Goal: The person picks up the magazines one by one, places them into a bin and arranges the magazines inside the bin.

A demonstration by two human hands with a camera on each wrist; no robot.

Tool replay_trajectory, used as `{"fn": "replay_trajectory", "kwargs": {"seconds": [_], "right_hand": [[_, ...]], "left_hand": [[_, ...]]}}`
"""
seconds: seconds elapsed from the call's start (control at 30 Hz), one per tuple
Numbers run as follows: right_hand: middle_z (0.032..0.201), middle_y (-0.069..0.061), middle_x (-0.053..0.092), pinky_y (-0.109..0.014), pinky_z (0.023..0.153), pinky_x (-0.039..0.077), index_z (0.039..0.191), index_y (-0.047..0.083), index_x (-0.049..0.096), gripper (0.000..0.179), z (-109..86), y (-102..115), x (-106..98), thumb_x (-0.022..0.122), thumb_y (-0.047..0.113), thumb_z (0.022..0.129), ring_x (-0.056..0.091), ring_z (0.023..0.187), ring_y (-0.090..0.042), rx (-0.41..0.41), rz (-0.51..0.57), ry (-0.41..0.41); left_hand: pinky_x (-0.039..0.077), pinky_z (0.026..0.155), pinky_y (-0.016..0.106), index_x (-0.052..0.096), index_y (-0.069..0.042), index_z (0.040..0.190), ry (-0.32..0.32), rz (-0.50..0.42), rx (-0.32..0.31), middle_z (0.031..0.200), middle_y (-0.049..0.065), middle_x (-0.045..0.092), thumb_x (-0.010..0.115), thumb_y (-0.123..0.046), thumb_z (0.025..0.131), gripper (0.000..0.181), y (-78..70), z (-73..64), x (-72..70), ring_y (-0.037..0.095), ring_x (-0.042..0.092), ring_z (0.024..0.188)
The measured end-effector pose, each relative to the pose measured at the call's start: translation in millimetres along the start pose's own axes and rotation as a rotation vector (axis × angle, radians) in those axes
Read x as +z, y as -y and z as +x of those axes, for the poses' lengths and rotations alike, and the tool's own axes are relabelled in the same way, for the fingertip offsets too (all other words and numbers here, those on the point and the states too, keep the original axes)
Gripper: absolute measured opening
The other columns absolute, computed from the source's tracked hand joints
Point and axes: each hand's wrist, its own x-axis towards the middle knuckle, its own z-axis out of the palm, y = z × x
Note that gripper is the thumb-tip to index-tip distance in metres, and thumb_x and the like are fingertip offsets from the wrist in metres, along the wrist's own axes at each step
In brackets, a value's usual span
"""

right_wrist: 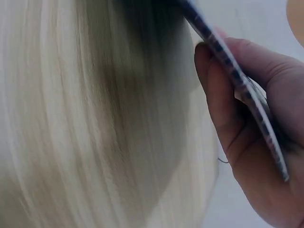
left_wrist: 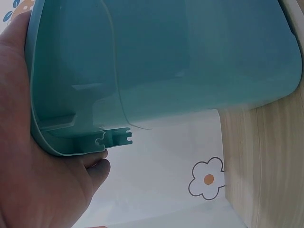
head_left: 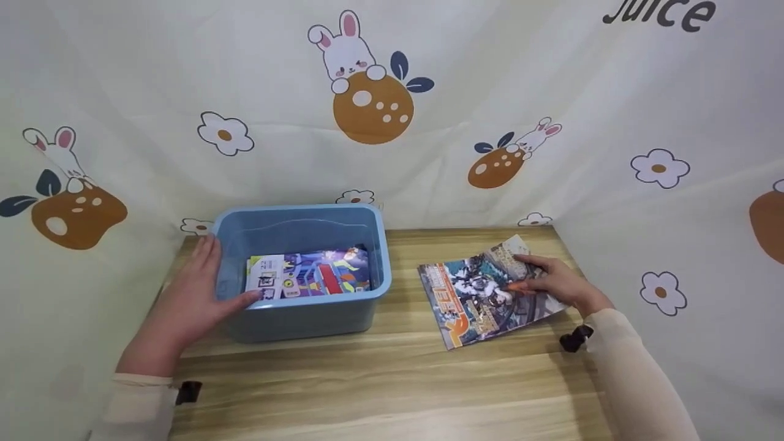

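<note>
A blue plastic bin (head_left: pixel 306 321) stands at the left of the wooden table. My left hand (head_left: pixel 190 294) grips its left corner, thumb along the front rim and fingers at the left wall. In the left wrist view this hand (left_wrist: pixel 42 175) wraps the rim beside a notched clip on the bin (left_wrist: pixel 166 57). Inside the bin lie colourful magazines (head_left: pixel 331 278). To the right, my right hand (head_left: pixel 566 285) holds a magazine (head_left: pixel 471 300) with an illustrated cover by its right side. The right wrist view shows this magazine (right_wrist: pixel 237 78) edge-on, pinched between thumb and fingers.
Pale cloth (head_left: pixel 453 73) printed with rabbits, oranges and flowers surrounds the table (head_left: pixel 392 380) at the back and both sides. The bin's back wall stands close to the rear cloth. Black wrist mounts (head_left: pixel 188 392) show at both sleeves.
</note>
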Motion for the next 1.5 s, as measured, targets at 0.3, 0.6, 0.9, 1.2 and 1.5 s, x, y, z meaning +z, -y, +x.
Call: {"fn": "replay_trajectory", "kwargs": {"seconds": [0.3,0.6,0.9,1.2,1.5], "right_hand": [[0.173,-0.029,0.034,-0.024,0.092,0.061,0.167,0.013,0.051,0.069,-2.7,-11.0,4.2,0.075,0.002,0.103,0.072,0.112,-0.017,0.030,0.099,-0.072],[0.156,-0.027,0.044,-0.024,0.084,0.062,0.170,0.010,0.044,0.065,-6.2,-12.6,8.5,0.064,-0.002,0.109,0.072,0.099,-0.013,0.005,0.170,-0.044],[0.176,-0.024,0.025,-0.022,0.085,0.059,0.172,0.013,0.040,0.068,-5.9,-15.2,9.8,0.064,0.002,0.110,0.071,0.100,-0.012,-0.015,0.174,-0.073],[0.174,-0.021,0.032,-0.024,0.088,0.057,0.172,0.019,0.043,0.071,-2.7,-6.7,12.8,0.074,0.014,0.108,0.070,0.104,-0.015,-0.007,0.207,-0.160],[0.179,-0.015,0.027,-0.022,0.080,0.058,0.172,0.017,0.042,0.074,0.9,-0.4,18.8,0.076,0.015,0.107,0.070,0.098,-0.009,-0.049,0.228,-0.189]], "left_hand": [[0.019,0.120,0.085,0.006,0.002,0.175,0.007,-0.001,-0.012,0.183,0.027,-0.002,0.069,-0.084,0.091,0.136,0.9,-4.1,2.6,0.050,-0.002,0.168],[0.021,0.121,0.084,0.006,0.005,0.174,-0.009,-0.010,-0.007,0.182,0.030,0.002,0.069,-0.081,0.092,0.134,0.7,-6.3,2.1,0.052,0.002,0.168],[0.021,0.120,0.084,0.008,0.005,0.174,-0.011,-0.003,-0.001,0.182,0.029,0.001,0.069,-0.081,0.092,0.134,0.9,-5.2,2.0,0.052,0.003,0.168],[0.019,0.120,0.085,0.005,0.003,0.175,0.008,0.002,-0.018,0.183,0.027,-0.003,0.067,-0.084,0.092,0.135,0.3,-2.6,1.5,0.051,-0.001,0.168],[0.022,0.120,0.084,0.007,0.004,0.174,0.003,0.000,-0.016,0.183,0.027,-0.001,0.069,-0.084,0.091,0.136,0.9,-0.9,2.7,0.050,0.000,0.168]]}}
